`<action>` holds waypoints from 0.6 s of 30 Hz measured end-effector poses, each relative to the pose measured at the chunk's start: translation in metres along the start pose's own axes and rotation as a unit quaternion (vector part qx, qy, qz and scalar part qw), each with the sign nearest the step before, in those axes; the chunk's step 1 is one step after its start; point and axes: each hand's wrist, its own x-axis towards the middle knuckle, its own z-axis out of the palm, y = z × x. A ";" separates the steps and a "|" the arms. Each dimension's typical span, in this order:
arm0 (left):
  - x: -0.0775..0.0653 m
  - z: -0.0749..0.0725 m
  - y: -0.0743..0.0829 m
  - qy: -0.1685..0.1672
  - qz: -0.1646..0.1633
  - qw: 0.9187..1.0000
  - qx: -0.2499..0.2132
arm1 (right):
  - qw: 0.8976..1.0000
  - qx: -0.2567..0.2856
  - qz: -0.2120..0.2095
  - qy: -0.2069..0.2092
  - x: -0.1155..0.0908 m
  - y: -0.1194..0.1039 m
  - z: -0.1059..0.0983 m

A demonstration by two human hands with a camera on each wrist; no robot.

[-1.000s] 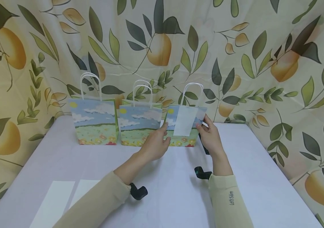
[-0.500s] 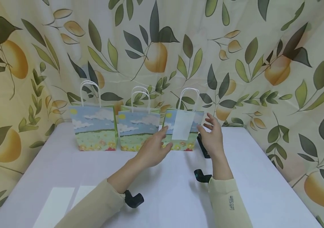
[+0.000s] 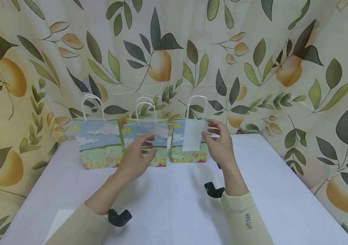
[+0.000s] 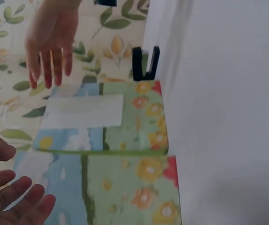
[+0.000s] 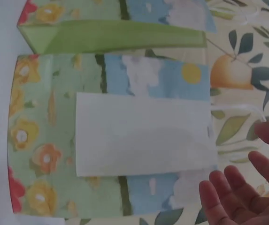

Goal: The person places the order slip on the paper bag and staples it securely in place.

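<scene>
Three paper gift bags stand upright in a row, printed with sky, meadow and flowers: a left bag (image 3: pixel 98 143), a middle bag (image 3: pixel 161 149) and a right bag (image 3: pixel 177 154). A blank white card (image 3: pixel 192 136) lies flat against the front of the right bag, reaching its top edge; how it is fixed is hidden. My left hand (image 3: pixel 135 158) hovers before the middle bag, fingers loosely bent and holding nothing. My right hand (image 3: pixel 221 144) is beside the right bag's upper right edge. In the right wrist view its fingers (image 5: pixel 237 187) are spread and grip nothing.
Another white card (image 3: pixel 58 219) lies on the white table (image 3: pixel 174 211) at the front left, partly covered by my left sleeve. A black forked object (image 4: pixel 146 65) stands beside the right bag. A fruit-patterned curtain (image 3: pixel 174 61) hangs behind the bags.
My left hand has moved left, from between the middle and right bags to before the middle bag. My right hand has come off the right bag's edge. The head view has shifted slightly.
</scene>
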 end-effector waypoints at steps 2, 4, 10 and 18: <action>-0.003 -0.008 -0.004 0.011 0.001 1.000 0.003 | 1.000 -0.001 -0.011 -0.013 -0.002 -0.002 0.005; -0.006 -0.017 -0.008 0.020 -0.001 1.000 0.004 | 0.999 -0.004 -0.022 -0.028 -0.005 -0.005 0.013; -0.016 -0.040 -0.025 0.040 -0.020 0.999 0.022 | 0.993 -0.023 -0.062 -0.094 -0.014 -0.007 0.040; -0.018 -0.060 -0.043 0.048 -0.024 0.997 0.055 | 0.982 -0.040 -0.078 -0.165 -0.023 -0.003 0.063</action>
